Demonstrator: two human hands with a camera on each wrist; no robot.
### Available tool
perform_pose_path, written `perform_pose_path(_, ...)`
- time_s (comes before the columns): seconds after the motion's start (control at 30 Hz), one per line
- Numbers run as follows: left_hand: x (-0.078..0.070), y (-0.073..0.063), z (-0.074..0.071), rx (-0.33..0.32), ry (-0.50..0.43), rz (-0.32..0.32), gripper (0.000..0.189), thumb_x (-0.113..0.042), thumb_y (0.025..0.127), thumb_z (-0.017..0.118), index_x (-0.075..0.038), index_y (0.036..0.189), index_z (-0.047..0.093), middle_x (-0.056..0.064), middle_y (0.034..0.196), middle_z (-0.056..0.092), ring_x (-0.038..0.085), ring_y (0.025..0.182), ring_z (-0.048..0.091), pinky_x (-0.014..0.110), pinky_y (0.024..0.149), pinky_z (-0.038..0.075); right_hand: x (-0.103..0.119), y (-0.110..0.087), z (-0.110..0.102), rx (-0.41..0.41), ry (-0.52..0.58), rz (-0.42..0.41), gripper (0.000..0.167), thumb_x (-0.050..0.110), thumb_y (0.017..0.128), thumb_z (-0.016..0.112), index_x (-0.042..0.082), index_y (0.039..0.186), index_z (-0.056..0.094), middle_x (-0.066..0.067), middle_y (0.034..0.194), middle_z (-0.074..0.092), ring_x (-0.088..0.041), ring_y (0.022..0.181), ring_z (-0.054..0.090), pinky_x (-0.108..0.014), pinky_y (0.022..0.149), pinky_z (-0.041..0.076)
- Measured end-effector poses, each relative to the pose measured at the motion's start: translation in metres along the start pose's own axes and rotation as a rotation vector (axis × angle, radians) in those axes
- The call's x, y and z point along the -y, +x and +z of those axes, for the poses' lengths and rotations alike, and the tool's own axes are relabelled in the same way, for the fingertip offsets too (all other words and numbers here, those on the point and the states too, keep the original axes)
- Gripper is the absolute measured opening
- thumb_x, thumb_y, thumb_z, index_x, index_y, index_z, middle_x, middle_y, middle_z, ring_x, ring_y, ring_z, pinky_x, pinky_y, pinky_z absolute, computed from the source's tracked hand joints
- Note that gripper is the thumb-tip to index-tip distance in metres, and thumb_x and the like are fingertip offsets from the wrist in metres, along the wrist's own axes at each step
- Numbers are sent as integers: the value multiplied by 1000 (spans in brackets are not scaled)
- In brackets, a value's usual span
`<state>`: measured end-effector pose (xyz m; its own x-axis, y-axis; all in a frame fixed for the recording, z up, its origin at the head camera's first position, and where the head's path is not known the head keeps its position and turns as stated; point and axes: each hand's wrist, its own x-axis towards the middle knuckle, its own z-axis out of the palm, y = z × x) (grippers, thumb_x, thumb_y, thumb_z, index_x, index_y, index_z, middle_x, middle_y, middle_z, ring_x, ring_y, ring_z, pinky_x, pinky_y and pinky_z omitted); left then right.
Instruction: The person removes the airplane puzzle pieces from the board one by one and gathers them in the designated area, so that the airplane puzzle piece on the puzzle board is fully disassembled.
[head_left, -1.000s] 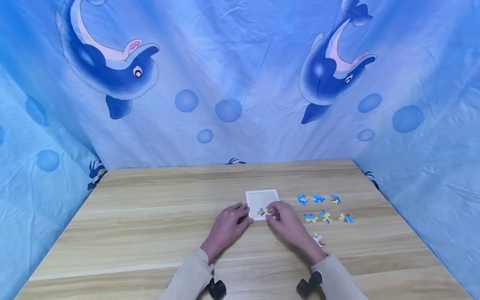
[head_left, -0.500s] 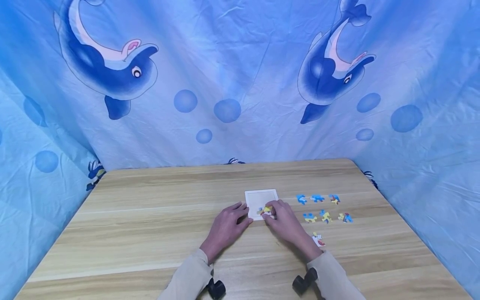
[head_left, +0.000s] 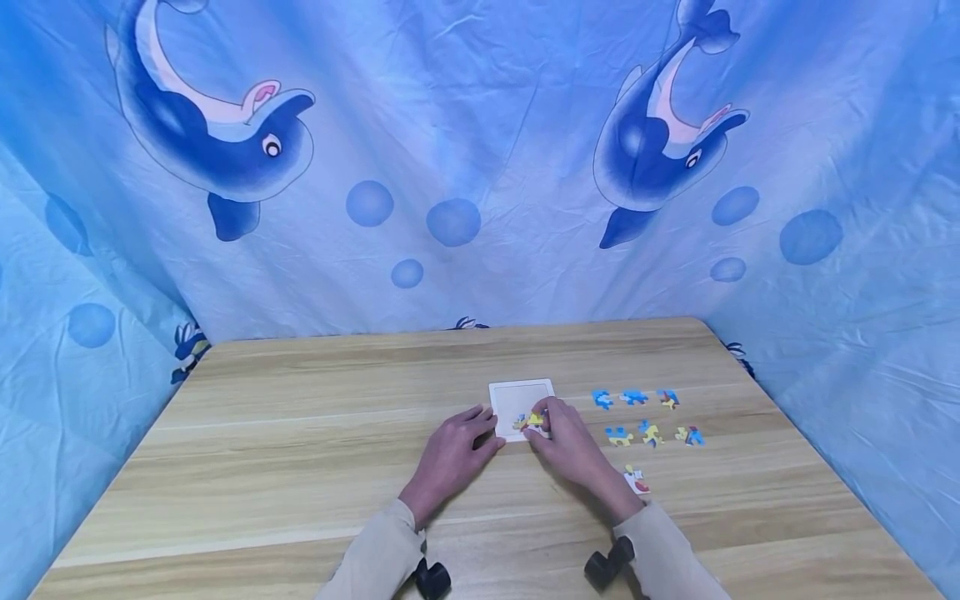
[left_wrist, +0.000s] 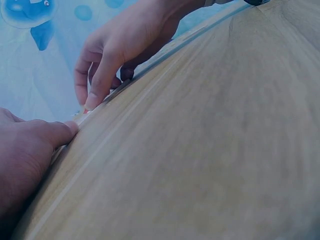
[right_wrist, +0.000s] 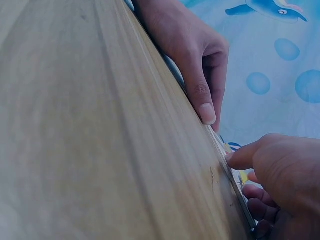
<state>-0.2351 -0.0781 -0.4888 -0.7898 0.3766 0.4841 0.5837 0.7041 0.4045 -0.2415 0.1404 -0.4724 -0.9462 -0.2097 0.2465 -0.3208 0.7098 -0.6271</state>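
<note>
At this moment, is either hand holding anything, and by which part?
The right hand has its fingertips on a yellow puzzle piece in the white tray; whether that is a pinch or a press cannot be told. The left hand steadies the tray's left edge, fingers flat.

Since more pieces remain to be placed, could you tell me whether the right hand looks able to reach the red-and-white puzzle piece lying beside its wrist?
Probably yes: the red-and-white piece lies uncovered on the table, just beside the right hand.

Probably a home play corner or a makeshift recording booth: a light wooden desk [head_left: 300, 467] is hemmed in on three sides by a blue dolphin-print sheet [head_left: 465, 167], with small jigsaw pieces [head_left: 648, 415] laid out.
</note>
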Motion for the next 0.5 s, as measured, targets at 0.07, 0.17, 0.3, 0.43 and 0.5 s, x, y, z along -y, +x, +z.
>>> perform_pose_path(0.07,0,0,0,2,4,0,38,-29,93,79,-4,122,76,13,130,70,34,125,63,49,103,52,0,0,0,1,-6,0,30,11,91,78,6,115,60,-2,90,51,-20,85,49,-37,73,45)
perform_pose_path(0.17,0,0,0,6,10,-3,39,-29,93,79,-4,123,76,12,130,70,34,125,63,49,103,52,0,-1,0,1,-18,-3,32,11,91,78,6,116,59,-5,97,50,-21,89,49,-38,76,46)
perform_pose_path(0.3,-1,0,-1,13,13,-11,39,-30,94,78,-4,123,75,12,131,69,34,126,62,49,103,52,1,-2,-1,2,-20,-5,33,11,91,77,7,117,58,-6,102,51,-22,92,49,-38,77,47)
perform_pose_path(0.43,-1,0,-1,20,14,-22,39,-31,95,78,-5,124,75,12,132,69,34,126,62,49,104,52,3,-3,-2,1,-14,-11,31,10,91,77,7,116,59,-5,100,53,-23,93,50,-38,77,48)
perform_pose_path(0.5,-2,0,0,22,16,-26,40,-31,95,77,-5,124,75,11,132,69,33,126,62,49,104,52,3,-3,-2,-8,-19,-18,30,9,90,77,7,115,61,-5,100,54,-24,94,52,-40,78,49)
